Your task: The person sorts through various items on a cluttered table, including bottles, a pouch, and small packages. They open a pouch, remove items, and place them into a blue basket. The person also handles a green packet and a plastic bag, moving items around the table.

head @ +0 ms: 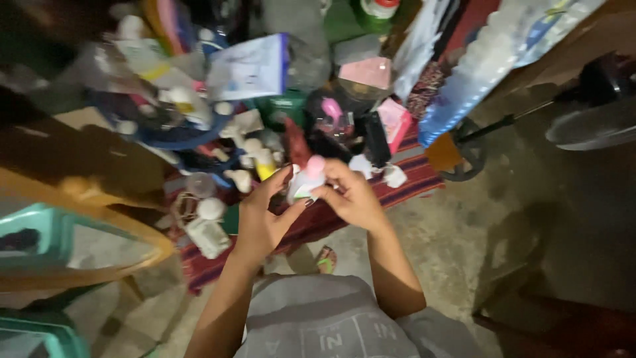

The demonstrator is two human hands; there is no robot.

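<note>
both hands [265, 215] [351, 195] pinch a blurred pink-capped bottle [308, 178]; label unreadable

Dim light, grey concrete floor [464, 238], striped red mat [424, 176] laid at the centre, teal chair [40, 232] at near left — standing fan [596, 113] at far right.

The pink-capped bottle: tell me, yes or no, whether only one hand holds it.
No: both the left hand and the right hand grip the small pink-capped bottle above the striped mat.
</note>
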